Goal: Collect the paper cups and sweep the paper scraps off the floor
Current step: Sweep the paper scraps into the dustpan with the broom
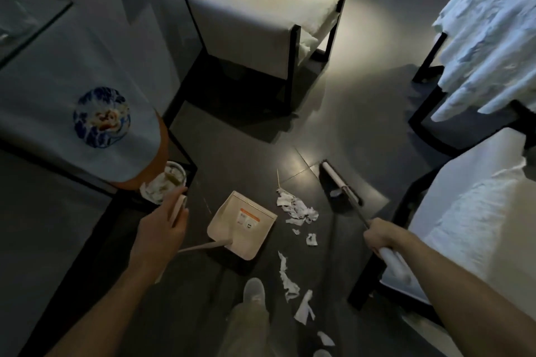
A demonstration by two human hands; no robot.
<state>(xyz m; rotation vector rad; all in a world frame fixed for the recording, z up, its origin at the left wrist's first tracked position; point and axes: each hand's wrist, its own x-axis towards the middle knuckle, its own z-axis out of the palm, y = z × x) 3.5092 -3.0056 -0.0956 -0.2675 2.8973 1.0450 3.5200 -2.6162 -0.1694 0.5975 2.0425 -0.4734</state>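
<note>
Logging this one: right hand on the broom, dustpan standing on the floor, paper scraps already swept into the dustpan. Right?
No. The head view shows the paper scraps on the floor between the dustpan and the broom, not in the dustpan. The rest holds.

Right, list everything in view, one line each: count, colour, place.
dustpan: one, cream, floor centre
broom: one, dark head, floor right of the scraps
paper scraps: many, white, between dustpan and broom, trailing toward the shoe
round container: one, pale, by the table's edge, left
table: one, pale blue cloth, left
armchair: one, white, dark frame, top centre
covered chairs: two, white cloth, right
shoe: one clear, grey, bottom centre
left hand: grips the dustpan's handle
right hand: grips the broom's handle
</note>
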